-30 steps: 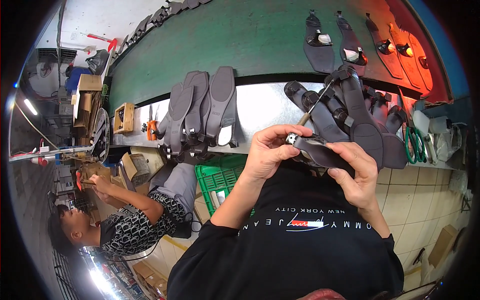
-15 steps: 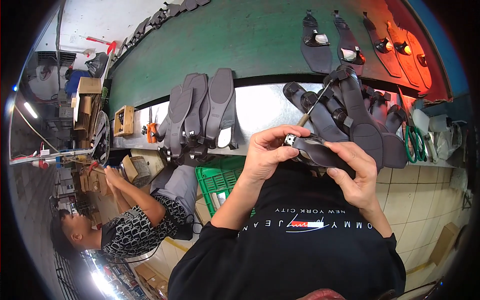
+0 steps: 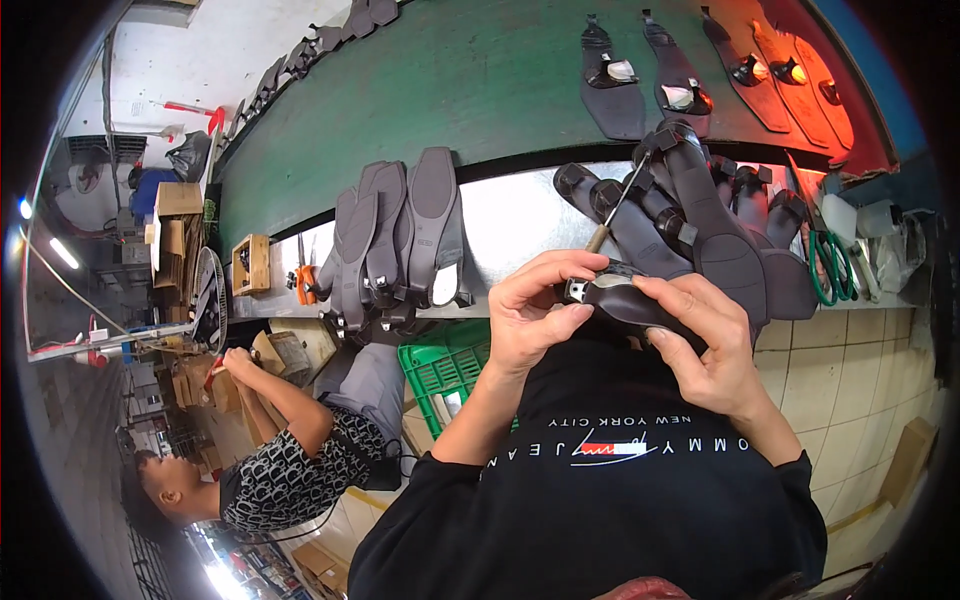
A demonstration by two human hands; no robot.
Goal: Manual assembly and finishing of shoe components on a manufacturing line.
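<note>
In front of my chest, both hands grip a dark shoe sole (image 3: 628, 305) with a curved, glossy surface. My left hand (image 3: 530, 315) pinches its left end between thumb and fingers, beside a small dark-and-white piece. My right hand (image 3: 705, 335) has fingers on top and the thumb against the near side. A thin metal-shafted tool with a tan handle (image 3: 598, 238) points up and right just beyond my left fingers; whether that hand touches it I cannot tell. Several grey sandal soles with dark straps (image 3: 715, 230) lie heaped beyond my right hand.
More grey soles (image 3: 432, 195) are stacked on the metal bench (image 3: 515, 210) at left, near orange-handled pliers (image 3: 304, 284) and a wooden box (image 3: 250, 265). Green-handled scissors (image 3: 832, 265) lie right. Soles line the green surface (image 3: 480, 90). A green crate (image 3: 440, 370) and another person (image 3: 300, 450) are left.
The held sole has turned a little in my hands, showing more of its smooth dark surface. My right fingers have shifted slightly left along it. The whole view has moved slightly.
</note>
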